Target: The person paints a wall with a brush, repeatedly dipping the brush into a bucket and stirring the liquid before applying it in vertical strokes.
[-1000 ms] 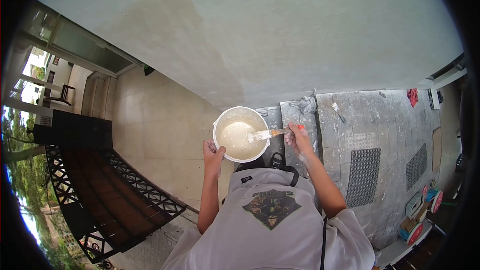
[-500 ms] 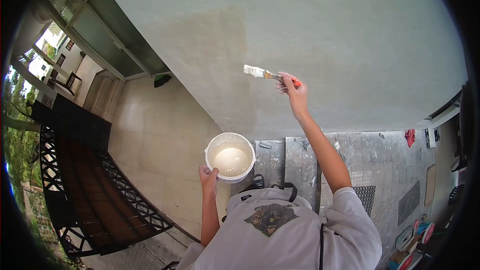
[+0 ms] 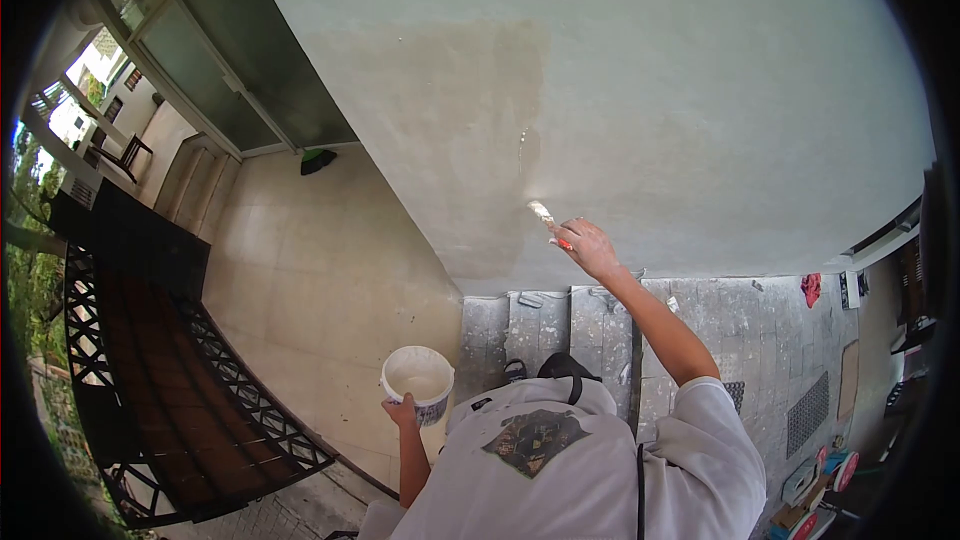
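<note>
Grips paintbrush (image 3: 543, 215) at wall (image 3: 700, 130) with right hand (image 3: 588, 246), pail (image 3: 420, 380) with left hand (image 3: 401, 411); includes spattered grey steps (image 3: 537, 328) between wall and shirt (image 3: 620, 475), red cloth (image 3: 810, 289) right, broom head (image 3: 317, 161) far left.

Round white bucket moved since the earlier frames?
Yes: the round white bucket shifted left and down in view, away from the lower-left corner of the pale wall.

The white round plastic bucket (image 3: 432, 408) is in the left hand (image 3: 401, 411), left of the red-handled bristle brush (image 3: 546, 220) in the right hand (image 3: 590, 248). Before the brush is the pale flat plaster wall (image 3: 700, 100). Far right, the crumpled red cloth (image 3: 810, 289) lies on grey paving (image 3: 745, 325).
</note>
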The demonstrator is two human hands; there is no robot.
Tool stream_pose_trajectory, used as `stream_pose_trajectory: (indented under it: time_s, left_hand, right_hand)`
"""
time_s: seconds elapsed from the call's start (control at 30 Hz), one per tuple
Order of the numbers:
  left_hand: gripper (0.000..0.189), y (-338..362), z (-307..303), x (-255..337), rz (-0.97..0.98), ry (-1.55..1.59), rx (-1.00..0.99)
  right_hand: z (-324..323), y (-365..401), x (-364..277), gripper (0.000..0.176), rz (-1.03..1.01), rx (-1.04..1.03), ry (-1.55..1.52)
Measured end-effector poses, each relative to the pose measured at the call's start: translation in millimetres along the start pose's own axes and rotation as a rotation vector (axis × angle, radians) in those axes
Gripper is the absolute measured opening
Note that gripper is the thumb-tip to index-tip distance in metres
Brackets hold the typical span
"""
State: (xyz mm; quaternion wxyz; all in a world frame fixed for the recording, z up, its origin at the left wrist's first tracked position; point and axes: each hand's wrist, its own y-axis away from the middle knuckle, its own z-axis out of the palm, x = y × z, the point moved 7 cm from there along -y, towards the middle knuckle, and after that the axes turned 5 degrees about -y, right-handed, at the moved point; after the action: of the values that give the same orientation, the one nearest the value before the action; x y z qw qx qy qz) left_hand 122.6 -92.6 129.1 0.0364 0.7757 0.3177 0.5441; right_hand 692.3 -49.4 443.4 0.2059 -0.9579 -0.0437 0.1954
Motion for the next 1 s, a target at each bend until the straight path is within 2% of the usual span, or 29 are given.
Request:
stream_pose_trajectory:
  time_s: [0.13,0.23,0.33,0.43,0.47,0.57,0.67,0.77,0.87,0.93,1.0]
  left_hand:
    - [0.051,-4.4,-31.6,-71.3,-0.162,-0.026,0.082]
    - [0.051,9.7,-42.0,-109.1,-0.311,0.131,0.102]
    - [0.053,30.7,-54.9,-130.1,-0.38,-0.017,0.047]
    - [0.035,35.8,-47.7,-182.2,-0.425,0.246,-0.078]
    - [0.03,39.1,-43.8,-186.7,-0.435,0.336,-0.125]
    - [0.02,46.3,-48.0,-189.4,-0.367,0.37,0.043]
    - [0.02,51.2,-45.9,-182.9,-0.431,0.293,0.112]
    - [0.024,55.6,-39.1,-195.8,-0.591,0.437,-0.002]
    - [0.031,56.7,-37.3,-188.1,-0.579,0.451,0.051]
    - [0.036,59.8,-47.1,-166.0,-0.587,0.227,0.062]
    - [0.038,61.8,-46.8,-151.6,-0.589,0.148,0.046]
  right_hand:
    - [-33.2,-25.0,-17.7,0.028,-0.056,0.018,-0.04]
    - [-78.3,-47.9,-37.5,0.029,-0.058,0.07,-0.064]
    - [-118.9,-60.6,-61.1,0.031,-0.136,0.193,-0.077]
    - [-146.2,-65.5,-74.8,0.034,-0.23,0.359,-0.035]
    - [-147.9,-68.0,-71.0,0.035,-0.218,0.369,-0.041]
    - [-148.7,-71.9,-58.8,0.035,-0.187,0.392,-0.069]
    - [-144.2,-74.4,-46.0,0.035,-0.158,0.362,-0.104]
    - [-140.6,-71.9,-40.5,0.037,-0.125,0.29,-0.1]
    - [-132.6,-72.9,-34.7,0.036,-0.123,0.232,-0.085]
    - [-121.6,-70.5,-30.2,0.034,-0.113,0.176,-0.071]
    - [-104.4,-66.6,-21.1,0.035,-0.133,0.12,-0.023]
